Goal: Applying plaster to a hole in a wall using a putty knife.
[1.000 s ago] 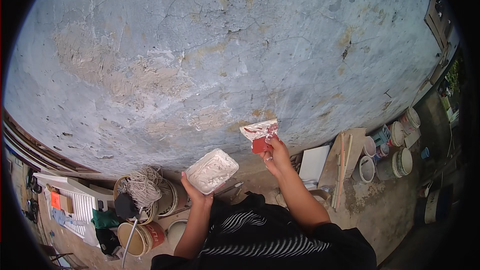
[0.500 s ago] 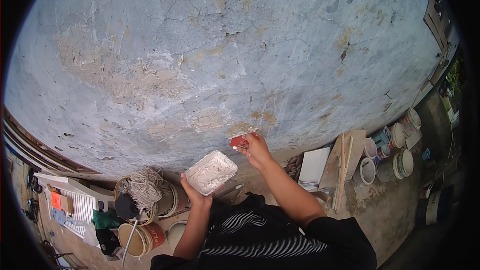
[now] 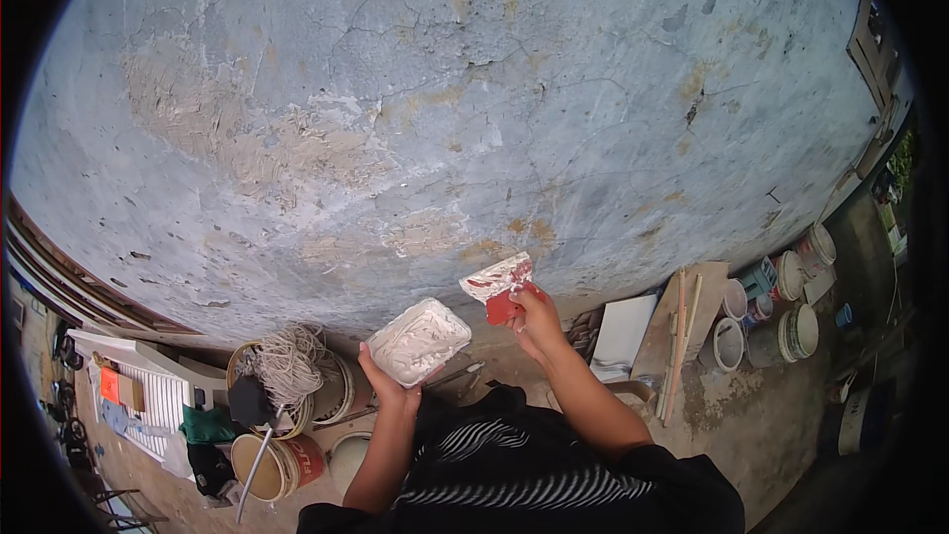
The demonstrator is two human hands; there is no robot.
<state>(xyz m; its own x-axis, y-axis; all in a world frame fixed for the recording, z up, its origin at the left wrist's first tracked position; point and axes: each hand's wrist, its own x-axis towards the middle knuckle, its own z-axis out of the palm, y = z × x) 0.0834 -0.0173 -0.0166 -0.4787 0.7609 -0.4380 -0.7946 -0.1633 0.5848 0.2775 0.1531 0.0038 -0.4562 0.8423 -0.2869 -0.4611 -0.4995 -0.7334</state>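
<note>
My left hand [image 3: 389,382] grips a rectangular tub [image 3: 419,341] by its left and lower sides; off-white filler paste coats its inside and rim. In my right hand [image 3: 537,321] is a red putty knife [image 3: 501,309], its wide blade smeared with white paste and tilted up toward the wall. The blade stands to the right of the tub and apart from it. In front of me rises a cracked blue-grey wall [image 3: 593,119]. Rough beige filler patches [image 3: 297,153] cover part of its left side, and a smaller one [image 3: 430,230] lies lower down.
At lower left, a bundle of pale cord [image 3: 289,368] sits on a bucket, with another bucket [image 3: 280,468] below. To the right, a white panel [image 3: 622,332] and wooden strips [image 3: 680,341] lean near the wall. Several buckets [image 3: 729,340] stand farther right.
My right hand has drawn the putty knife back from the wall, a little right and down, turning its paste-covered blade into view. My left hand and the tub have barely moved.
</note>
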